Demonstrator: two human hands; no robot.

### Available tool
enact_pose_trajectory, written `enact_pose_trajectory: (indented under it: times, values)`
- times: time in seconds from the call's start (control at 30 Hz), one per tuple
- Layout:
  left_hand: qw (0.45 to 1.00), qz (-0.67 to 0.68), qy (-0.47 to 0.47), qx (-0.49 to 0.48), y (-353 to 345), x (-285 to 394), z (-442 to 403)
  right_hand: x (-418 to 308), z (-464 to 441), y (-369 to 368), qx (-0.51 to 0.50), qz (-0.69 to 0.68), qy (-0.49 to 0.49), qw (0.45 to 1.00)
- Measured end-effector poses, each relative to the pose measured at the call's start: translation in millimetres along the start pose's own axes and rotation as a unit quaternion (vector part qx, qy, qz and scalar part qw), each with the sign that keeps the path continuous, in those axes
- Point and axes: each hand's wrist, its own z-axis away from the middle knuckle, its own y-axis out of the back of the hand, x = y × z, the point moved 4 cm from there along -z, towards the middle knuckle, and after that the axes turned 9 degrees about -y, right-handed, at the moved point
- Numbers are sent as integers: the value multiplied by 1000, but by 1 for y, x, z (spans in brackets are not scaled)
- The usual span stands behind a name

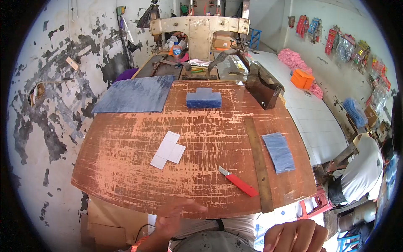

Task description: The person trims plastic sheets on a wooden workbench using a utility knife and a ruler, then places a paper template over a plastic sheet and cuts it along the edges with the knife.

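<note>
The worn brown table (pixel 126 147) fills the middle. A pale press (pixel 199 26) stands beyond the table's far edge. Right of the table a person (pixel 362 168) in a white top leans forward. A blue sheet (pixel 136 94) covers the table's far left corner, and dark tinted panels (pixel 259 82) stand at its far right corner. A ruler (pixel 258 161) runs lengthwise along the table's right part.

The right hand (pixel 296 236) is off the table's near right edge, fingers curled in; whether they pinch anything I cannot tell. The left hand (pixel 171 217), blurred, has its fingers loosely spread at the table's near edge; I cannot tell if they touch it.

A blue piece (pixel 279 152) lies near the table's right edge, a blue stack (pixel 203 100) at its far middle, a white cross-shaped card (pixel 167 151) just left of its centre. A red knife (pixel 239 184) lies on the table's near right part, blade towards its centre.
</note>
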Motion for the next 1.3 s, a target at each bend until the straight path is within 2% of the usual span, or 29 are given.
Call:
enact_pose_trajectory:
  times: [0.07, 0.13, 0.17, 0.23, 0.37, 0.43, 0.47, 0.53, 0.63, 0.87, 1.07, 1.13, 1.23, 1.3]
  values:
    - [997, -34, -52, 49, 19, 11, 4, 2, 6, 6, -4, -4, -5, 1000]
    - [979, -176, -63, 84, 38, 29, 1, 5, 10, 9, 1, -6, -17, 1000]
    - [979, -175, -61, 85, 50, 31, 3, 6, 9, 10, 3, -6, -21, 1000]
    - [929, -329, -83, 149, 78, 37, 6, 10, -9, 7, 16, -22, 12, 1000]
    - [894, -414, -70, 157, 104, 57, -3, 13, -6, 18, 4, -22, 8, 1000]
    - [808, -569, -22, 151, 116, 59, -3, 14, 5, 24, -10, -25, 65, 997]
    - [809, -568, -22, 148, 121, 59, -2, 13, 6, 25, -8, -23, 67, 997]
    - [769, -627, -7, 121, 128, 54, -2, 12, 3, 24, -2, -12, 58, 998]
    - [740, -669, 20, 74, 131, 47, -2, 10, -9, 26, 8, -4, 8, 1000]
    - [744, -664, 22, 66, 131, 29, -1, 15, -8, 32, 32, -7, -5, 999]
    - [758, -646, 48, 76, 133, 26, -2, 18, 10, 47, -1, -39, -17, 999]
    - [761, -638, 86, 81, 137, 24, 1, 25, -7, 46, 28, -44, -10, 999]
    - [740, -667, 54, 62, 136, 22, 1, 26, -8, 49, 31, -47, -9, 998]
    - [750, -655, 59, 69, 134, 21, -1, 23, -6, 48, 39, -43, -7, 998]
